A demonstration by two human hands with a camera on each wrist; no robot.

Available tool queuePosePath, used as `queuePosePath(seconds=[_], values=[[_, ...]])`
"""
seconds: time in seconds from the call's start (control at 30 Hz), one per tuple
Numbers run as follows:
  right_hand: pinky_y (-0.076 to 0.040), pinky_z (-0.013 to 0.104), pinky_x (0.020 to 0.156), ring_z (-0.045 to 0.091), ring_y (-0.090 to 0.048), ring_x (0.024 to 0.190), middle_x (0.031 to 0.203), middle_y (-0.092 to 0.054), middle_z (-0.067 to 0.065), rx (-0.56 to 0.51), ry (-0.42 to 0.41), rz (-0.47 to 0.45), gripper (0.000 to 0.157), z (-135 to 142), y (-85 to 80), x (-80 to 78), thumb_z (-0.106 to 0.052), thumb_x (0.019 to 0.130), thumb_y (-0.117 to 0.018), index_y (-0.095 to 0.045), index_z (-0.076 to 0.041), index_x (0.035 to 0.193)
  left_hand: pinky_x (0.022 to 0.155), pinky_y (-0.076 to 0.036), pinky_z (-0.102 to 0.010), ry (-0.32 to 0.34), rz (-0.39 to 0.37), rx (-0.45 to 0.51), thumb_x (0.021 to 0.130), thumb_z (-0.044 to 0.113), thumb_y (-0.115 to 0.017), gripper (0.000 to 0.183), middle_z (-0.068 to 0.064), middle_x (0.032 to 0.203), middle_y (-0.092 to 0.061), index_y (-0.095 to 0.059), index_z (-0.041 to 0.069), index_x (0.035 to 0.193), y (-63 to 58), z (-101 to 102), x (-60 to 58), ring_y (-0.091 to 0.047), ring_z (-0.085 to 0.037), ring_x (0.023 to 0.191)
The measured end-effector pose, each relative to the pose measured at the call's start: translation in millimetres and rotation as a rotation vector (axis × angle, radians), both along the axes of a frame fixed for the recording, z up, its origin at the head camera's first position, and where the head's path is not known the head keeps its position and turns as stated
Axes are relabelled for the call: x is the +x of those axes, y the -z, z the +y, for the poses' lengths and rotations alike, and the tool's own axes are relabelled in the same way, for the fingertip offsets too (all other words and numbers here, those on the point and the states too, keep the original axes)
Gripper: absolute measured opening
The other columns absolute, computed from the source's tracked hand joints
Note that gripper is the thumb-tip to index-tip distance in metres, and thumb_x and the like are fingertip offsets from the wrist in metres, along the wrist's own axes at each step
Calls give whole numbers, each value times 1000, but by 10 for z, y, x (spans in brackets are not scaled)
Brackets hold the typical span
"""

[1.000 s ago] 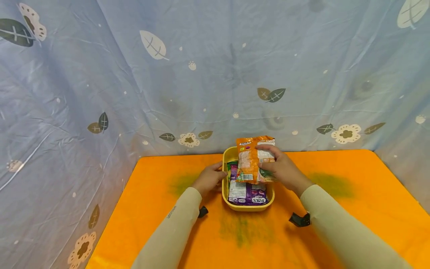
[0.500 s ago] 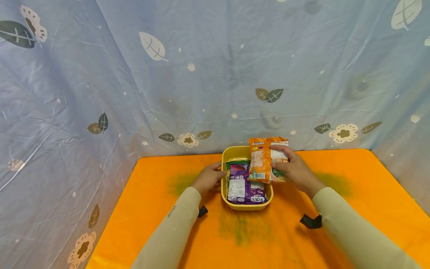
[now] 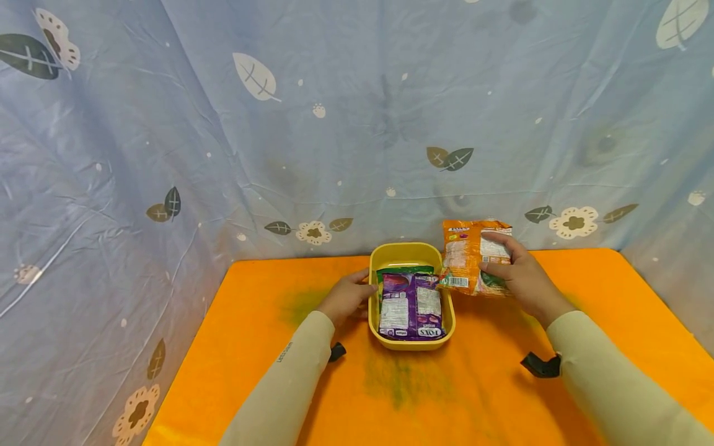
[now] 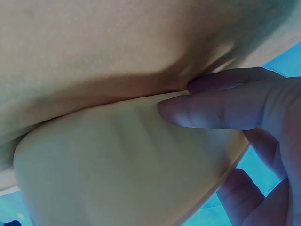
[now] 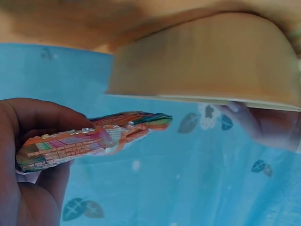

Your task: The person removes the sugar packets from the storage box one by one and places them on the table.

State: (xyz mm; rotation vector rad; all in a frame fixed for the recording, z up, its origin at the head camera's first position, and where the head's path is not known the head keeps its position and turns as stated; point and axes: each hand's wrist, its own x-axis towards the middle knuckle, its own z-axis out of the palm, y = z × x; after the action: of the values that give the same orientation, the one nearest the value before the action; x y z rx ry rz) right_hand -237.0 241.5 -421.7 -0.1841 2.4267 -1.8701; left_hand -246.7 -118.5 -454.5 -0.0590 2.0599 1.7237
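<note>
My right hand (image 3: 527,275) holds an orange FOX'S candy bag (image 3: 463,257) by its right side, the thumb and a finger on its printed face. The bag is beside the far right rim of a yellow plastic bin (image 3: 413,344), tilted toward the head camera. In the right wrist view the orange bag (image 5: 94,141) shows edge-on, apart from the bin (image 5: 207,61). On the bin's left side my left hand (image 3: 347,296) grips the wall, fingers (image 4: 211,106) against its outside and thumb at the rim. Inside lies a purple FOX'S bag (image 3: 411,306) over a green packet (image 3: 404,269).
An orange cloth (image 3: 268,396) with faint green patches covers the table. Close behind its far edge hangs a pale blue curtain (image 3: 357,142) printed with leaves and flowers, which continues along both sides. A black strap end (image 3: 541,365) sticks out at the right wrist.
My right hand has carried the orange candy bag from above the bin rightward past its rim. More of the purple bag now shows. The left hand and bin have stayed in place.
</note>
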Motion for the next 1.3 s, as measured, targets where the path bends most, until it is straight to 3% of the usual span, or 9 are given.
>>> queuePosePath(seconds=[0.1,0.3,0.4,0.5,0.57,0.67,0.8,1.03,1.3], values=[[-35,42,103,32,9,142,159,7,2,3,13,-13,71,75,24,-4,-24,92,-66,-28,-23,152,72,-56,-40,-3,1,0,96,24,-59,56,-8,108,-65,-40,25,148,-2,-2,4,-64,-32,95],[-13,61,107,32,15,140,158,12,0,20,36,-52,72,200,121,7,-29,91,-67,-27,-28,152,72,-56,-41,1,2,7,95,24,-60,57,-10,110,-65,-40,24,148,-19,2,16,-65,-31,93],[-17,59,107,31,16,140,158,15,-1,15,36,-58,72,252,159,-2,-29,92,-66,-27,-28,152,72,-56,-42,6,0,10,95,24,-60,57,-9,108,-66,-40,24,148,-21,2,16,-65,-31,93],[-37,44,102,33,11,141,158,13,1,14,23,-55,71,277,207,-22,-24,93,-66,-27,-26,152,73,-56,-42,6,-2,11,95,24,-61,57,-8,107,-66,-40,24,148,-14,-6,15,-65,-31,93],[-46,31,90,35,3,141,159,10,5,33,6,-50,71,292,247,-32,-22,93,-65,-26,-24,153,73,-56,-42,5,-3,12,95,25,-61,57,-8,107,-66,-40,24,148,-6,-10,14,-65,-30,93],[-48,20,78,36,-15,137,159,2,9,58,-21,-53,70,301,312,-47,-18,94,-64,-27,-22,152,74,-56,-42,4,-6,18,94,25,-62,58,-8,109,-66,-40,24,148,4,-13,15,-65,-29,91],[-50,27,80,37,-35,123,157,-6,11,75,-73,-65,68,285,413,-74,-16,94,-63,-27,-21,152,73,-56,-42,2,-1,24,94,25,-62,58,-9,108,-66,-40,24,148,17,-11,8,-65,-28,89],[-35,50,98,41,-18,135,158,-7,12,128,-116,-76,69,255,521,-135,-19,94,-64,-27,-21,152,73,-56,-41,2,-6,23,94,26,-62,58,-7,107,-66,-40,26,148,23,2,-15,-65,-29,93],[-33,57,98,44,-22,133,158,-4,11,178,-123,-130,67,252,505,-187,-20,95,-62,-27,-23,152,73,-56,-40,-2,-9,17,94,26,-61,58,-7,110,-65,-40,26,148,22,-12,-28,-65,-28,93]])
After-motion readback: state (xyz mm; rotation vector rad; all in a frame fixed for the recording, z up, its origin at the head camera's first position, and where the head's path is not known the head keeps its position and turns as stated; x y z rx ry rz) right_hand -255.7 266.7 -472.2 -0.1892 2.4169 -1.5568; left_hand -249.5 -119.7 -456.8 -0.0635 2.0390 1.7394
